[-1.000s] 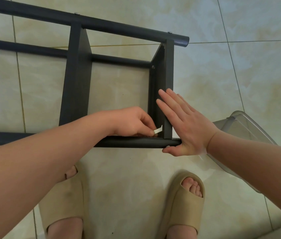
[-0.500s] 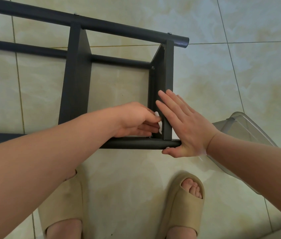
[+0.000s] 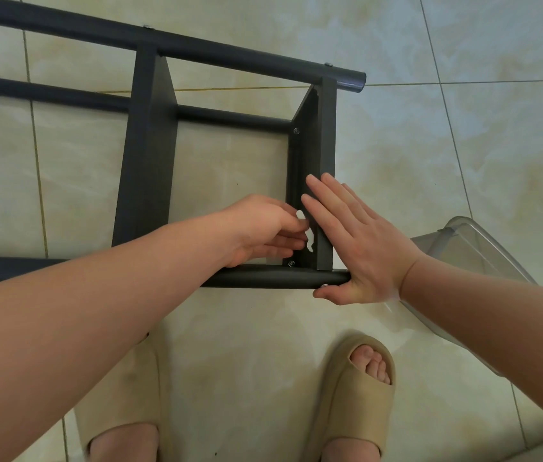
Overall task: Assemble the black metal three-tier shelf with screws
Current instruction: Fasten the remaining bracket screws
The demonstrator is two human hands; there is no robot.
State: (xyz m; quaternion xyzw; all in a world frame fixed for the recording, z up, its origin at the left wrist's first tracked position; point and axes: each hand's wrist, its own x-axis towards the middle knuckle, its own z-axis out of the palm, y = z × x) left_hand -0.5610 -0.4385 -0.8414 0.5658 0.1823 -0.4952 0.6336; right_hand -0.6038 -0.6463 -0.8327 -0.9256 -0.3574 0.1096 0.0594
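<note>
Fingers (image 3: 283, 243) of the left hand (image 3: 260, 231) curled, pinching a small white flat tool (image 3: 310, 245) just inside the near corner of the black metal shelf (image 3: 150, 161). Lower end of the tool close above a screw (image 3: 291, 263) in that corner; touching it or not, cannot tell. Right hand (image 3: 360, 248) flat, its fingers (image 3: 326, 201) straight and pressed together against the outer face of the end panel (image 3: 327, 145), thumb tucked under the open end of the near tube (image 3: 263, 276). Shelf lying on its side on the tiled floor (image 3: 430, 145), running off past the left edge, two panels standing between the near tube and the far tube (image 3: 230, 53). More screw heads along the far tube, one more high on the end panel's inner side. Clear plastic box (image 3: 483, 251) just right of the right wrist, partly hidden by the forearm. Below, two feet in beige slippers (image 3: 360, 388), toes toward the near tube.
</note>
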